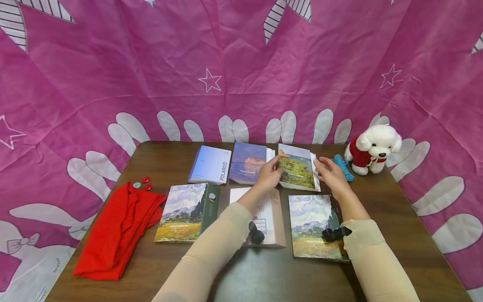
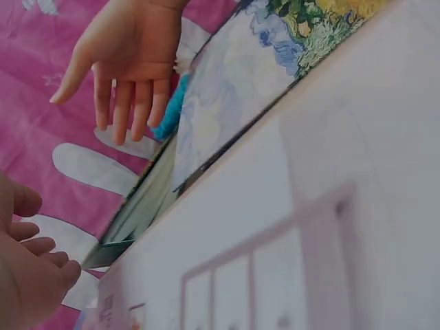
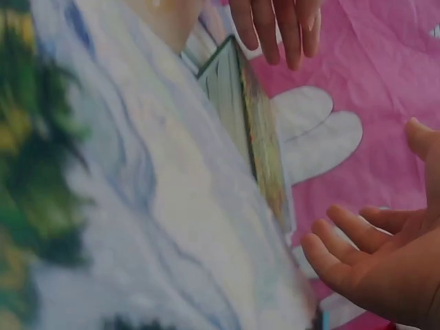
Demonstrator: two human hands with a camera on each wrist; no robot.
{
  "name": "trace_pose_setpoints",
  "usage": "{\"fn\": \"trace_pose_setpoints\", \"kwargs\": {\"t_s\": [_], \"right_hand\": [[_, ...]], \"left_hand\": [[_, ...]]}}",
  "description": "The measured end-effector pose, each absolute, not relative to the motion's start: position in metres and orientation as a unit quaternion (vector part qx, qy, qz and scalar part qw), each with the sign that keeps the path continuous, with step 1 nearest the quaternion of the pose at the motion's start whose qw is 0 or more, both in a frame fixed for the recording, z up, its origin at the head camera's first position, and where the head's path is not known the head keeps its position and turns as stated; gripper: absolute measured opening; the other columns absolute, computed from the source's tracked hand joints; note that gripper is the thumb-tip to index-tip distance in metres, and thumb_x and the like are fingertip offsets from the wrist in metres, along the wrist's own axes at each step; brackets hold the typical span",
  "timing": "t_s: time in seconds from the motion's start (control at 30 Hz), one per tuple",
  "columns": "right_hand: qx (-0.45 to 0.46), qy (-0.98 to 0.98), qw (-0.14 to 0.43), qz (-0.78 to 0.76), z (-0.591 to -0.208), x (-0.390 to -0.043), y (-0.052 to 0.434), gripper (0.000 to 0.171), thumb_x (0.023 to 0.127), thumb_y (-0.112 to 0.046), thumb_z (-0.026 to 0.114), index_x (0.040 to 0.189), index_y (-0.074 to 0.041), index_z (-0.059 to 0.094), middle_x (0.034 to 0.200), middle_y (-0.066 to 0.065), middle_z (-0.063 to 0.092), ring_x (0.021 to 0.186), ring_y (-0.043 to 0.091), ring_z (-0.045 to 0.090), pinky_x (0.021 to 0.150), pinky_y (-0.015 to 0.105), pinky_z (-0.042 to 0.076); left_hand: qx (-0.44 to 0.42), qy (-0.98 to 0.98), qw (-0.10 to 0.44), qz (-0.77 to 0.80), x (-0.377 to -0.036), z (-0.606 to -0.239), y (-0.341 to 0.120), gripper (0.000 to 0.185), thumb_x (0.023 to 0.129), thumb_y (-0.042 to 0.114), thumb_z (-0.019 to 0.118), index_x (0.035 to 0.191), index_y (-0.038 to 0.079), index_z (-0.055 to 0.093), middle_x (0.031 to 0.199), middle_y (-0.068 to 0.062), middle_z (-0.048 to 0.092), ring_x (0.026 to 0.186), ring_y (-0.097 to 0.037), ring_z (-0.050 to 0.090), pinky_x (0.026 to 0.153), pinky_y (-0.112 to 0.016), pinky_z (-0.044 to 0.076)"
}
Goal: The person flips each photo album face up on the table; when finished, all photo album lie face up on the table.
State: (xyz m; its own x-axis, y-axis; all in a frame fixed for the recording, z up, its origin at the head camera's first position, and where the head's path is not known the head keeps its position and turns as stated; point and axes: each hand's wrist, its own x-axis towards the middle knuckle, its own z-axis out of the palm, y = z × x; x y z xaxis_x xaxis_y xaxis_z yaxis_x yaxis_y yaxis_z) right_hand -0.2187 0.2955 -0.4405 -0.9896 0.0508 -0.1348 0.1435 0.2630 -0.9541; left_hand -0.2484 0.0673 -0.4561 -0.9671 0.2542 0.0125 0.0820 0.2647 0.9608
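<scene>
the garden-cover album (image 1: 297,170) lies in the back row, right of centre, between the two hands. its painted cover faces up, with the title at the end nearer the person and reading upright from their side. the long axis runs nearly straight away from the person, and the white page edges show along the right side.

the left hand (image 1: 268,175) is at its left edge, thumb over the cover; the right hand (image 1: 332,174) is by the page edges. both hands look loosely spread, fingers relaxed rather than clenched, and neither has a visible grip; whether the fingertips touch the album i cannot tell.

the far end comes near the back edge of the table (image 1: 392,235), where the pink curtain (image 1: 245,54) hangs. on the left, the purple album (image 1: 247,161) sits just beside it. toward the person, a narrow strip of wood separates it from the landscape album (image 1: 307,222). on the right, wood shows between the page edges and the blue cord (image 1: 343,167), with the toy dog (image 1: 377,142) beyond.
</scene>
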Motion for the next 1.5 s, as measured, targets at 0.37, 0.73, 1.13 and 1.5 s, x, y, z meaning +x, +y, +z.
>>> {"fn": "trace_pose_setpoints", "kwargs": {"t_s": [0.37, 0.73, 1.13, 1.5], "right_hand": [[0.01, 0.809, 0.011, -0.588, -0.427, -0.198, 0.273, 0.075, 0.104, -0.047, 0.052, 0.16, -0.005, 0.025, 0.156, 0.024, 0.037, 0.144, 0.037, 0.036, 0.115, 0.055, 0.034], [0.005, 0.798, -0.013, -0.602, -0.433, -0.18, 0.242, 0.067, 0.106, -0.044, 0.048, 0.159, -0.007, 0.029, 0.159, 0.018, 0.036, 0.147, 0.031, 0.034, 0.118, 0.048, 0.032], [0.028, 0.753, -0.05, -0.656, -0.447, -0.159, 0.208, 0.058, 0.109, -0.034, 0.046, 0.155, -0.002, 0.035, 0.157, 0.018, 0.039, 0.144, 0.028, 0.039, 0.115, 0.041, 0.037], [0.013, 0.719, -0.045, -0.693, -0.457, -0.145, 0.167, 0.049, 0.108, -0.019, 0.05, 0.15, 0.003, 0.041, 0.153, 0.021, 0.044, 0.142, 0.03, 0.042, 0.107, 0.025, 0.043]], "left_hand": [[0.13, 0.799, 0.054, 0.584, -0.239, -0.449, 0.028, 0.052, 0.103, 0.016, 0.054, 0.154, 0.015, 0.045, 0.154, -0.01, 0.047, 0.124, -0.03, 0.059, 0.102, -0.041, 0.049], [0.111, 0.832, 0.065, 0.539, -0.215, -0.445, -0.028, 0.056, 0.104, 0.028, 0.053, 0.158, 0.023, 0.038, 0.159, -0.011, 0.04, 0.14, -0.041, 0.043, 0.112, -0.059, 0.036], [0.146, 0.853, 0.009, 0.501, -0.178, -0.463, -0.069, 0.06, 0.103, 0.023, 0.055, 0.157, 0.007, 0.036, 0.163, -0.015, 0.031, 0.148, -0.035, 0.031, 0.118, -0.054, 0.028], [0.111, 0.865, -0.011, 0.489, -0.141, -0.474, -0.112, 0.059, 0.103, 0.021, 0.059, 0.156, 0.005, 0.038, 0.162, -0.017, 0.032, 0.147, -0.037, 0.033, 0.119, -0.056, 0.025]]}}
